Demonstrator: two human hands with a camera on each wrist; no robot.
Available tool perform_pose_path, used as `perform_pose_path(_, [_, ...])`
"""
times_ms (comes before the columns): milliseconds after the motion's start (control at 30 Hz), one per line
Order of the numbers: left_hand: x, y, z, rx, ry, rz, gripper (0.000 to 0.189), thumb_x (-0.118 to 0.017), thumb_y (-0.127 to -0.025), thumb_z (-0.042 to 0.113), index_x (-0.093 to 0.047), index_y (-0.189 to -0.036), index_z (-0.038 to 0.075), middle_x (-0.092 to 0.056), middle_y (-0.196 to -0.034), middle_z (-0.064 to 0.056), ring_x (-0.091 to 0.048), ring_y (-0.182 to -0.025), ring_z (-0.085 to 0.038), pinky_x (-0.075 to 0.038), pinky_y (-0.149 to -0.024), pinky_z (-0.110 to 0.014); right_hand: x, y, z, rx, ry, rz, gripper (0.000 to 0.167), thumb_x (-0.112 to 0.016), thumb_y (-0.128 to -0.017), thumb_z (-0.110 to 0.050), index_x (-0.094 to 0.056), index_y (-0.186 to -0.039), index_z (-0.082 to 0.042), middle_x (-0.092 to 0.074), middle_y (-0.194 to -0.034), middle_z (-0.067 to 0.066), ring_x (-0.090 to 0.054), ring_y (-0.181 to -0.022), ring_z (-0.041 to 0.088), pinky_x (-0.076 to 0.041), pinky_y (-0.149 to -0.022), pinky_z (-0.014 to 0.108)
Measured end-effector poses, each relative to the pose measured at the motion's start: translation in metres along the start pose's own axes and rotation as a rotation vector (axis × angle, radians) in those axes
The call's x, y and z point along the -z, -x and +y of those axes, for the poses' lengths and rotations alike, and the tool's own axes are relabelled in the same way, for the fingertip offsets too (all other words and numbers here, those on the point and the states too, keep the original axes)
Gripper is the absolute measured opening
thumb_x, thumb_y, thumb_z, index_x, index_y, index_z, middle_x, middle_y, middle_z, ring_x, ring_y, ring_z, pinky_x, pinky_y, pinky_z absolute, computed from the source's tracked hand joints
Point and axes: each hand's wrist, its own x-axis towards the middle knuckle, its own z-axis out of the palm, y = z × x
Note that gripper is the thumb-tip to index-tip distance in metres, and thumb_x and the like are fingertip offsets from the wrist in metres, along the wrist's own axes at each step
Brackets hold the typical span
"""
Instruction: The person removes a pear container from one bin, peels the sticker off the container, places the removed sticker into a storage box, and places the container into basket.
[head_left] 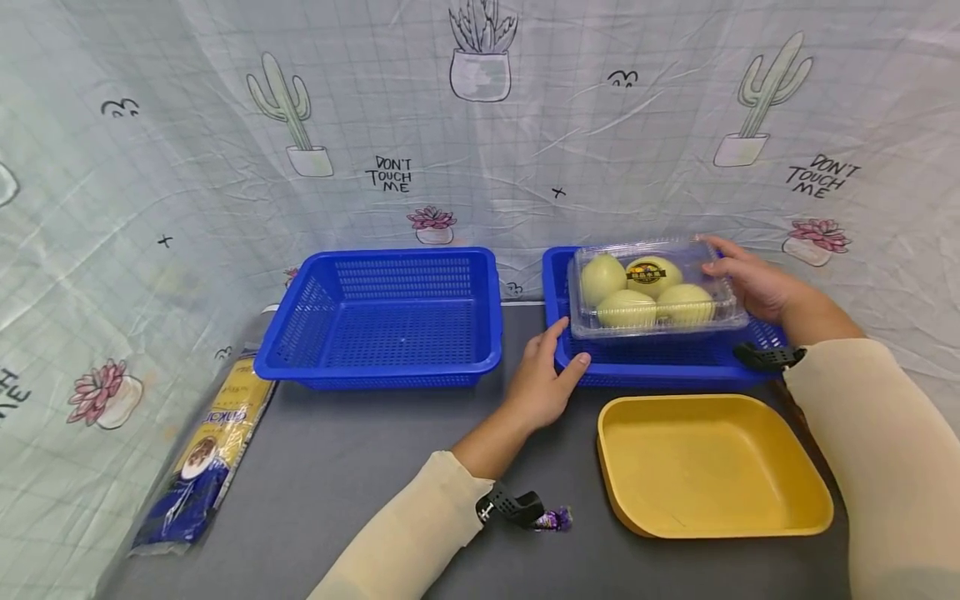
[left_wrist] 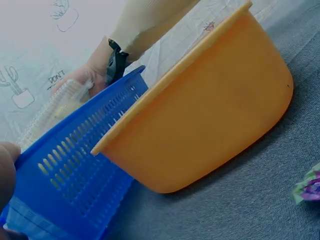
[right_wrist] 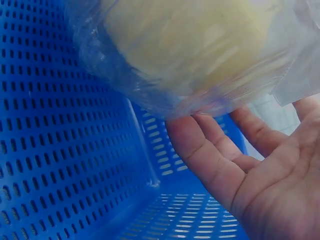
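Observation:
A clear plastic fruit box (head_left: 656, 287) with several pale yellow-green fruits and a black label sits tilted over the right blue basket (head_left: 667, 371). My right hand (head_left: 753, 279) grips the box by its right end; in the right wrist view, fingers of that hand (right_wrist: 215, 160) reach the underside of the plastic. Spread at the basket's front left corner, my left hand (head_left: 536, 379) touches it with thumb and fingers. Only a little of that hand shows in the left wrist view, beside the basket rim (left_wrist: 80, 110).
Another blue basket (head_left: 405, 337) stands to the left. A yellow tub (head_left: 712, 467) is in front of the right basket. On the grey table lie a small purple wrapped candy (head_left: 555, 519) and, at far left, a yellow and blue packet (head_left: 206, 450). A printed curtain (head_left: 555, 133) hangs behind.

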Motion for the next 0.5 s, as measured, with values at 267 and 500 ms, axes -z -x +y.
perform_pose_path(267, [0.006, -0.003, 0.004, 0.003, -0.016, 0.024, 0.064, -0.052, -0.111, 0.050, -0.037, -0.167, 0.024, -0.028, -0.172, -0.017, -0.038, -0.152, -0.040, -0.033, -0.121, -0.063, -0.003, 0.016, -0.005, 0.069, -0.138, -0.014, 0.046, -0.048, -0.112, -0.017, -0.041, -0.154, -0.035, -0.065, -0.125, -0.013, -0.069, -0.101, 0.012, -0.061, -0.080, 0.032])
perform_pose_path(500, [0.021, -0.006, 0.017, -0.054, 0.014, 0.075, 0.064, -0.049, -0.110, 0.051, -0.040, -0.166, 0.019, -0.028, -0.172, -0.016, -0.033, -0.155, -0.039, -0.030, -0.122, -0.062, -0.009, 0.026, -0.012, 0.060, -0.103, 0.025, 0.052, -0.049, -0.112, -0.024, -0.034, -0.161, -0.033, -0.066, -0.126, -0.015, -0.069, -0.100, 0.011, -0.061, -0.080, 0.032])
